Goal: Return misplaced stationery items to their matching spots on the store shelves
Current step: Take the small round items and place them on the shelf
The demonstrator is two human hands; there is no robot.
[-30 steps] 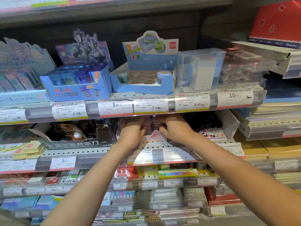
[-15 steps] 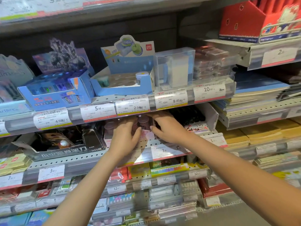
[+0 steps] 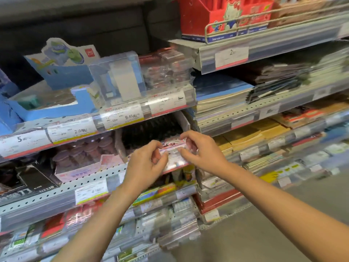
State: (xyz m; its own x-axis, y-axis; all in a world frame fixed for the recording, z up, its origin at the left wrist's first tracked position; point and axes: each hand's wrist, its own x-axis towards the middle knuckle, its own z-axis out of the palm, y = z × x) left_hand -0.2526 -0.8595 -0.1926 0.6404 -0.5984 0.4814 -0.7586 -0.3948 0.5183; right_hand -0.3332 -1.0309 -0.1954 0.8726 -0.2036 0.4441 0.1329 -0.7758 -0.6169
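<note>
Leftmost, at the frame's left edge, a black display box (image 3: 35,181) sits on the perforated shelf (image 3: 90,183), and just right of it a pink tray (image 3: 85,167) holds mauve round items, blurred. Above them, in the upper left, a blue display carton (image 3: 51,108) stands beside a clear plastic box (image 3: 120,78), with price tags along the rail reading 5, 2.0 and 9.45. At centre, both hands meet at a white display box (image 3: 174,148) with a pink printed front, filled with dark items too blurred to name. The left hand (image 3: 146,164) pinches the box's lower front edge with thumb and fingers curled; the right hand (image 3: 200,149) grips its right end, fingers over the top edge. Right of the hands, stacks of notebooks (image 3: 224,95) and yellow pads (image 3: 251,135) fill the shelves, and a red carton (image 3: 222,16) sits at the upper right.
</note>
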